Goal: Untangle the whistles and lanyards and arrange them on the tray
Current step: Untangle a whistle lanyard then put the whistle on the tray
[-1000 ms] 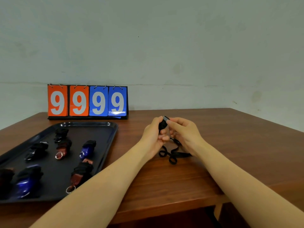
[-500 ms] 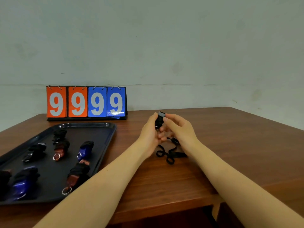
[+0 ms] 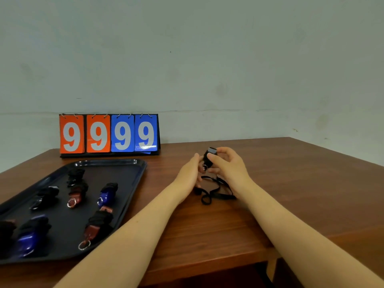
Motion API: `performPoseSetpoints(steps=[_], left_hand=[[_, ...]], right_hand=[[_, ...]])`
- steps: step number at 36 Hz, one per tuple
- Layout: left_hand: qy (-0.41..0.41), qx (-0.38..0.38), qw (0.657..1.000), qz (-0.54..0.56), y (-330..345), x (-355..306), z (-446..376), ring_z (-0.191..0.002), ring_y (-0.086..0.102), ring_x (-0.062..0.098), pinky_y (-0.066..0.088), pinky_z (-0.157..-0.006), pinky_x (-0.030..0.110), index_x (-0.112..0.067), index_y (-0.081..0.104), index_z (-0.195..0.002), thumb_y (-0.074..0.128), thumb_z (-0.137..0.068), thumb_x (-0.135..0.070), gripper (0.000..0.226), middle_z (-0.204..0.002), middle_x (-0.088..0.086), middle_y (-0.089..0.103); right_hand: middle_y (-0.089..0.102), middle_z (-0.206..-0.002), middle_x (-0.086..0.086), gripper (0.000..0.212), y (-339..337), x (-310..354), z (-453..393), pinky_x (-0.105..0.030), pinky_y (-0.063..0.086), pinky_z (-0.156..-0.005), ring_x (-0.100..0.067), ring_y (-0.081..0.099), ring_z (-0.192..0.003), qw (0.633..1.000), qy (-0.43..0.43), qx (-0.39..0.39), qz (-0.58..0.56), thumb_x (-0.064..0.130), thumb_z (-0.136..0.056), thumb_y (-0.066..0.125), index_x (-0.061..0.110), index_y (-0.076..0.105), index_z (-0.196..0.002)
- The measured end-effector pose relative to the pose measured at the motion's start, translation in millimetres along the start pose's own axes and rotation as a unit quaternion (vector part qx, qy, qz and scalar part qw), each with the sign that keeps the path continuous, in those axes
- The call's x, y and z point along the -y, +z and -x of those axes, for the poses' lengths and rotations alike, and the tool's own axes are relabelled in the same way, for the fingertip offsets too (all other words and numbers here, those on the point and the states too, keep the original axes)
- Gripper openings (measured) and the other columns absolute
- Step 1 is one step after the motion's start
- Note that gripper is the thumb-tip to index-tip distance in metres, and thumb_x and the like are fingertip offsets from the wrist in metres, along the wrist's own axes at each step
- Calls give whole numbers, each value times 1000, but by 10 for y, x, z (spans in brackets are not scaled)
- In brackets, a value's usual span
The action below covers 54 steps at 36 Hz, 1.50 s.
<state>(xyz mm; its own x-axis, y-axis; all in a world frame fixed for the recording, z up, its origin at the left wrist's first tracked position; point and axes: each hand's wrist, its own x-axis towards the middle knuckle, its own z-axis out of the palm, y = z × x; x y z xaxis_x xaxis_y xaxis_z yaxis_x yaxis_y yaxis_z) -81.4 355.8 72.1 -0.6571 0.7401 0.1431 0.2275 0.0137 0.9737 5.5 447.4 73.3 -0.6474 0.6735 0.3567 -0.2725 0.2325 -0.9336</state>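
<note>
A small black whistle (image 3: 210,156) is held above the table between both hands. My right hand (image 3: 227,166) pinches its top with thumb and fingers. My left hand (image 3: 190,173) grips its lower part, near a metal ring. Its black lanyard (image 3: 215,191) hangs down and lies in loose loops on the wood under my hands. At the left, the black tray (image 3: 128,179) carries several whistles wound in their lanyards: blue ones (image 3: 106,195), brown ones (image 3: 75,194) and black ones (image 3: 43,197).
A flip scoreboard (image 3: 109,134) reading 9999 stands at the back left against the wall. The wooden table (image 3: 301,183) runs to a front edge near my forearms and a right edge at the far right.
Both hands have lifted the whistle a little and turned it; the lanyard loops have shifted slightly on the table. The tray's contents have not moved.
</note>
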Motion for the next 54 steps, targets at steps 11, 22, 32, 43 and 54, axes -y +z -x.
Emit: performPoseSetpoints(steps=[11, 22, 32, 43, 54], left_hand=[[138, -122, 970, -160, -71, -83, 208, -90, 50, 0, 36, -71, 11, -28, 51, -130, 46, -99, -26, 32, -108, -9, 48], [164, -72, 933, -312, -1050, -634, 692, -102, 48, 0, 37, -84, 17, -28, 57, -125, 46, -99, -27, 28, -115, -14, 53], [-11, -184, 911, -369, -2929, -260, 1230, -101, 52, 10, 42, -87, 28, -22, 61, -116, 47, -99, -31, 24, -117, -4, 60], [-75, -222, 913, -333, -3435, 366, 1438, -75, 51, 8, 38, -68, 24, -31, 59, -78, 48, -98, -25, 24, -82, -10, 54], [-71, -206, 934, -282, -3560, 507, 1340, -86, 61, 5, 43, -66, 20, -28, 73, -102, 56, -91, -21, 22, -94, -10, 68]], right_hand=[[60, -109, 1, 22, -2, -30, 102, -19, 48, -72, -13, 60, -95, 991, -6, -2, 135, 19, -94, 57, 25, 54, -115], [62, -103, 7, 24, 393, 517, 369, -15, 47, -58, -5, 62, -79, 983, 39, 45, 174, 33, -89, 66, 22, 61, -110], [68, -102, 0, 20, 1231, 645, 725, -16, 48, -61, -9, 62, -73, 977, 39, 147, 150, 27, -90, 65, 21, 62, -108], [67, -91, -2, 33, 2183, 549, 312, -20, 51, -67, -10, 60, -72, 973, 43, 142, 178, 34, -88, 67, 8, 64, -108], [59, -99, -2, 24, 2880, 260, -46, -23, 52, -71, -13, 58, -81, 923, 60, 198, 323, 27, -91, 64, 12, 59, -110]])
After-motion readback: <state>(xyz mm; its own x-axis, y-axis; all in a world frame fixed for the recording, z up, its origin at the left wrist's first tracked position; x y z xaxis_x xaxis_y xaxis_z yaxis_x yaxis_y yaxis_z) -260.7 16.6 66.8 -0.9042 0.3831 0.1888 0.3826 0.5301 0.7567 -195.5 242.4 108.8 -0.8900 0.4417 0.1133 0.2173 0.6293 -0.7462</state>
